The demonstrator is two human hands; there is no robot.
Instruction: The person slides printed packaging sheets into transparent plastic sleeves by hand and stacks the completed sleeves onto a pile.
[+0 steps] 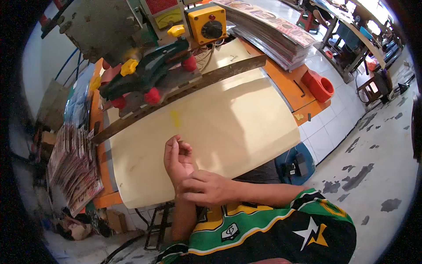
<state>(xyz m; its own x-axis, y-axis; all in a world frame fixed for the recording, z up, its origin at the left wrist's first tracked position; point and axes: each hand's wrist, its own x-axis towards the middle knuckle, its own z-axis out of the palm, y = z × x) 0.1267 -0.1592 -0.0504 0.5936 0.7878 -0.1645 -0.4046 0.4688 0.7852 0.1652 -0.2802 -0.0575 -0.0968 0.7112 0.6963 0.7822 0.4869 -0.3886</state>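
Note:
My left hand [177, 158] is raised over the cream sheet [263, 127], palm partly showing. Its fingers curl loosely, apart from the palm, and nothing is in them. Across the left wrist lies my right hand [204, 187], its bent fingers closed round the wrist's near side. The sheet covers the board in front of me and bears a small yellow mark [175, 118]. Beyond the hands a long metal bar [206, 81] crosses the sheet. Behind it sits a dark green machine part [149, 66] with yellow knobs and red round pieces.
A yellow control box [207, 25] with a black dial stands at the back. Stacked printed sheets [272, 33] lie back right, and more printed bundles [74, 167] at left. A red-orange hollow piece [317, 86] and a hex key [300, 88] rest on the orange table edge.

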